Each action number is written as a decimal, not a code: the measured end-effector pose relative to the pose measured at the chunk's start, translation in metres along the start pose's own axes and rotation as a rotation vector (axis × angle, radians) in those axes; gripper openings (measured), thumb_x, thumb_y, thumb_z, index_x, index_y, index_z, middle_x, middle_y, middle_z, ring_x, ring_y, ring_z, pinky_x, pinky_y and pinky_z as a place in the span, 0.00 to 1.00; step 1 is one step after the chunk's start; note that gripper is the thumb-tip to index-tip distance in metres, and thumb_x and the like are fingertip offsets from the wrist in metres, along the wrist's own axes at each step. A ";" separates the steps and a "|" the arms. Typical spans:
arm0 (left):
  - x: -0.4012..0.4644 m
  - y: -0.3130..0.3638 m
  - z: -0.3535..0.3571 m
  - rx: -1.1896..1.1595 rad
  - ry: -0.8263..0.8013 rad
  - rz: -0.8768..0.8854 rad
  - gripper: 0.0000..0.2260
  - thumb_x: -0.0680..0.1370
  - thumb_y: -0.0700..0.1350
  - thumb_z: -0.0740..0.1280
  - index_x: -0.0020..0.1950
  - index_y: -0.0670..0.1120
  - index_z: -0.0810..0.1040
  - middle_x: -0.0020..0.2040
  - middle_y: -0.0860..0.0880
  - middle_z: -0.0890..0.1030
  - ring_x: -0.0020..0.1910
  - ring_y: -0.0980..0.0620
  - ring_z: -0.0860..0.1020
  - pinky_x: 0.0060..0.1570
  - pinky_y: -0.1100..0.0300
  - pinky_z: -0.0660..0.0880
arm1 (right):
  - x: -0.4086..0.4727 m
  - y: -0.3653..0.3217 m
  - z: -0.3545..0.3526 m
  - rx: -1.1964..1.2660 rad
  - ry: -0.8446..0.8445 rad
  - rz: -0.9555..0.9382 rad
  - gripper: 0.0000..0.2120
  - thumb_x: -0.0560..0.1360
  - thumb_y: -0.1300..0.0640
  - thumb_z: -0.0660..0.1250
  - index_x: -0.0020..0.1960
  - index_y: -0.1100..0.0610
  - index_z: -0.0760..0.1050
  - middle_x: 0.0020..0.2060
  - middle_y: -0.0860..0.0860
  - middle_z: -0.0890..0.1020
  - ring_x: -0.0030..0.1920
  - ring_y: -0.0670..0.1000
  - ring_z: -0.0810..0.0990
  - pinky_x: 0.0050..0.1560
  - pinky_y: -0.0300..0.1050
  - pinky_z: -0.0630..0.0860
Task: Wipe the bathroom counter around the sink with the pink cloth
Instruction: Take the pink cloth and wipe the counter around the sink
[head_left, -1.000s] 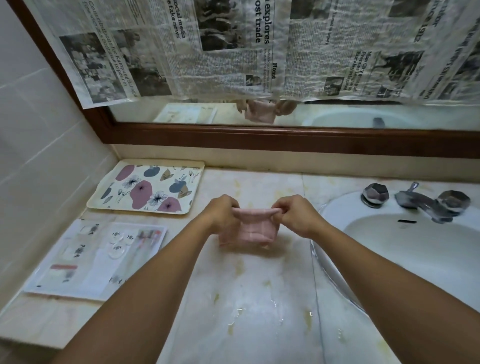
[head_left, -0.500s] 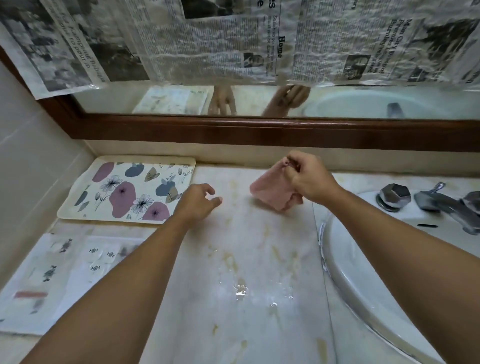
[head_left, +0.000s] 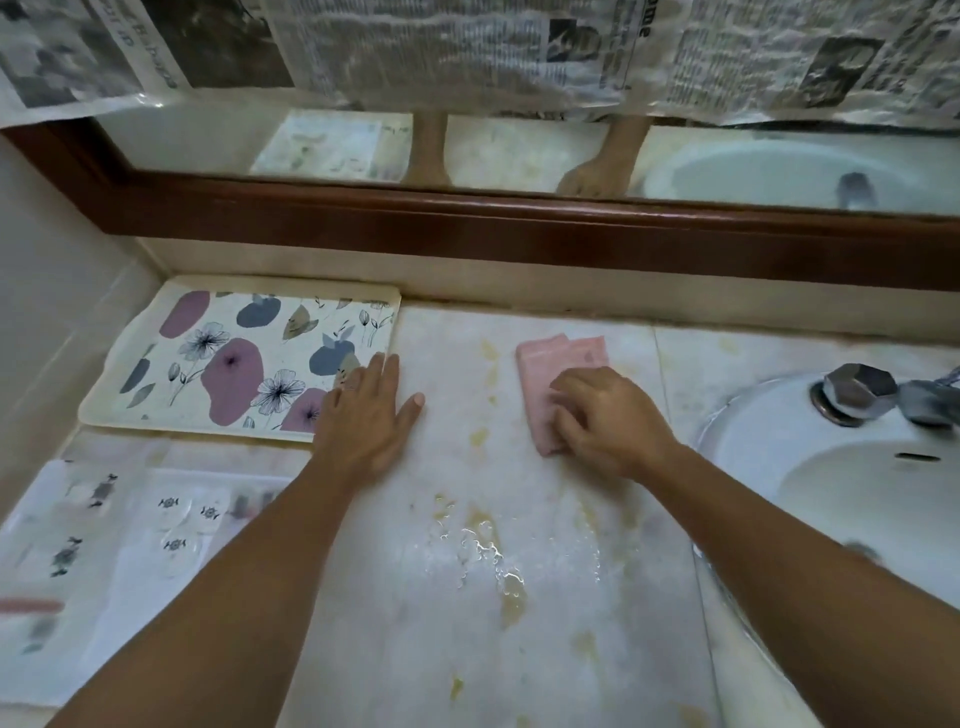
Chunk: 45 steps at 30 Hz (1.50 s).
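The folded pink cloth (head_left: 556, 358) lies flat on the marble counter (head_left: 467, 623), between the floral tray and the sink (head_left: 831, 467). My right hand (head_left: 608, 421) sits on the cloth's near half with bent fingers gripping and pressing it down. My left hand (head_left: 366, 415) rests flat on the counter with straight fingers, its fingertips at the tray's right edge. Yellowish stains and a patch of water drops (head_left: 483, 551) mark the counter nearer to me.
A floral tray (head_left: 208, 322) lies at the back left by the wall. A clear packet with printed sheets (head_left: 104, 545) lies in front of it. Chrome tap handles (head_left: 857, 387) stand at the basin's rim. A wooden mirror frame (head_left: 467, 234) runs along the back.
The left hand let go of the cloth and came to rest flat beside the tray. The right hand carried the cloth back and right, then pressed it down on the counter.
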<state>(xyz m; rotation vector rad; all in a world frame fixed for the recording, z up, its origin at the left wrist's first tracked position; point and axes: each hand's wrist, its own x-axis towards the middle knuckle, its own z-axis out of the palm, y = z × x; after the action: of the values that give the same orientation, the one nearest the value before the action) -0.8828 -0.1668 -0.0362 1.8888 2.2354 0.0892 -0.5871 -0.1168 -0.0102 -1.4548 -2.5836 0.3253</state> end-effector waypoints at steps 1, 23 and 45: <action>0.000 -0.002 0.001 0.004 -0.001 0.006 0.32 0.82 0.63 0.47 0.81 0.47 0.50 0.81 0.47 0.55 0.78 0.43 0.56 0.72 0.44 0.58 | 0.007 0.000 0.007 -0.019 -0.003 0.002 0.20 0.74 0.49 0.57 0.59 0.58 0.78 0.61 0.57 0.81 0.57 0.62 0.79 0.53 0.53 0.78; 0.004 -0.007 0.007 -0.034 0.061 -0.009 0.36 0.78 0.68 0.41 0.80 0.47 0.52 0.78 0.48 0.62 0.77 0.46 0.58 0.71 0.45 0.59 | 0.080 0.007 0.062 -0.131 -0.016 0.273 0.33 0.81 0.44 0.37 0.80 0.60 0.54 0.79 0.61 0.57 0.80 0.61 0.53 0.78 0.59 0.48; 0.003 -0.005 0.004 -0.037 0.035 -0.014 0.36 0.79 0.67 0.43 0.80 0.47 0.51 0.79 0.47 0.61 0.78 0.46 0.57 0.73 0.45 0.58 | 0.028 -0.006 0.054 -0.168 -0.110 -0.405 0.25 0.84 0.49 0.50 0.79 0.56 0.59 0.79 0.55 0.59 0.80 0.54 0.54 0.80 0.51 0.47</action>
<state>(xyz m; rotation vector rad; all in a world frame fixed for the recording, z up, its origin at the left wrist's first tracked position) -0.8874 -0.1652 -0.0411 1.8666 2.2532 0.1625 -0.6192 -0.1012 -0.0596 -0.9396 -2.9703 0.1395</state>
